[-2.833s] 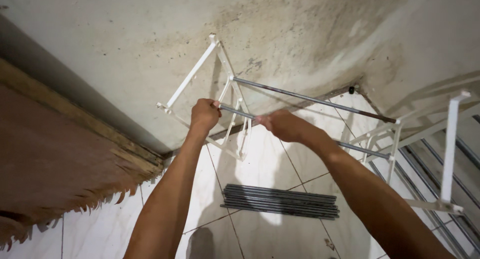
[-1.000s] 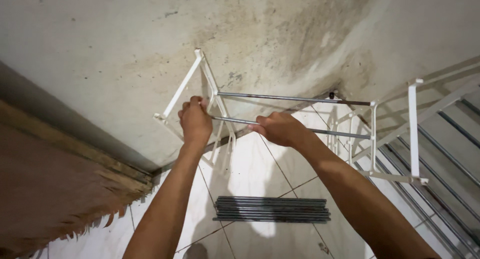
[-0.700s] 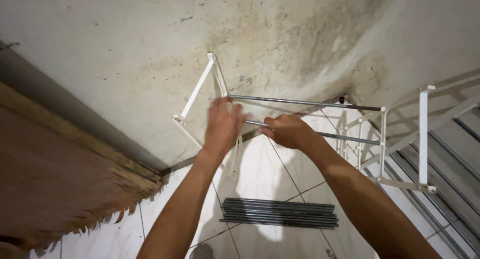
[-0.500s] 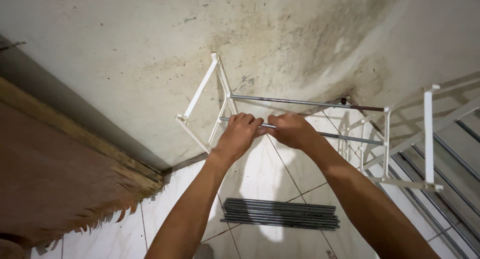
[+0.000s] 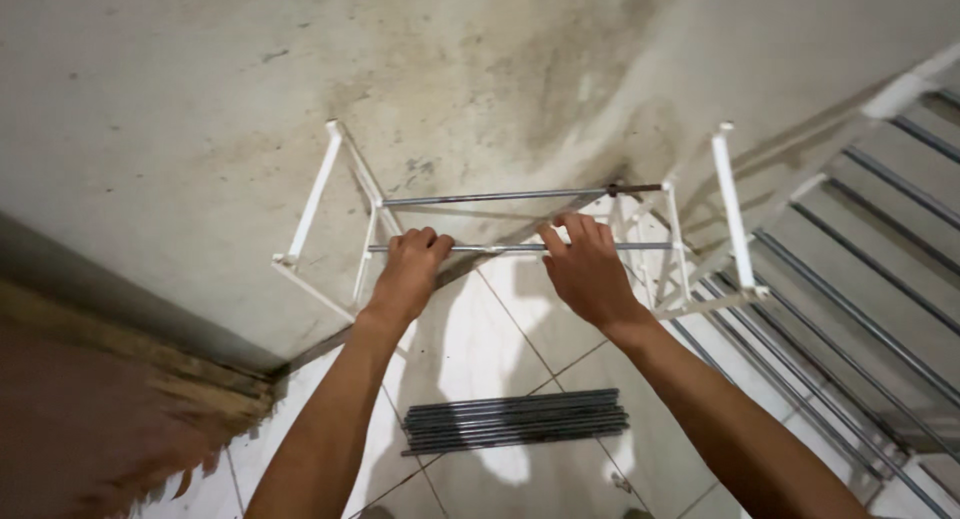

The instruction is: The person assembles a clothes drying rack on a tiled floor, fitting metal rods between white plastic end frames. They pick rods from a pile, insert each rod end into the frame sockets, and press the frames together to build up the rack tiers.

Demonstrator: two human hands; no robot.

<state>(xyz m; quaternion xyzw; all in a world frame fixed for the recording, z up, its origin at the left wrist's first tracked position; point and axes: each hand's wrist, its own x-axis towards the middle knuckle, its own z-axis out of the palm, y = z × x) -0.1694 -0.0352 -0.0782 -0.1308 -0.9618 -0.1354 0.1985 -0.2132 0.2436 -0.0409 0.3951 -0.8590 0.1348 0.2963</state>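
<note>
A white frame rack [image 5: 350, 219] stands against a stained wall, with white side pieces at left and right [image 5: 732, 214]. Two thin grey metal rods run across it. My left hand [image 5: 408, 275] is closed around the nearer rod [image 5: 500, 248] close to the left side piece. My right hand [image 5: 585, 269] grips the same rod further right, fingers curled over it. The farther rod [image 5: 500, 196] sits a little higher and behind, untouched.
A bundle of several dark metal rods [image 5: 515, 420] lies on the white tiled floor [image 5: 470, 339] below my arms. A second rack with grey rods [image 5: 860, 279] stands at the right. A brown frayed mat [image 5: 90, 419] covers the floor at the left.
My hands were close together near the middle of the nearer rod; they have now spread apart along it. The view has shifted so the rack sits more central.
</note>
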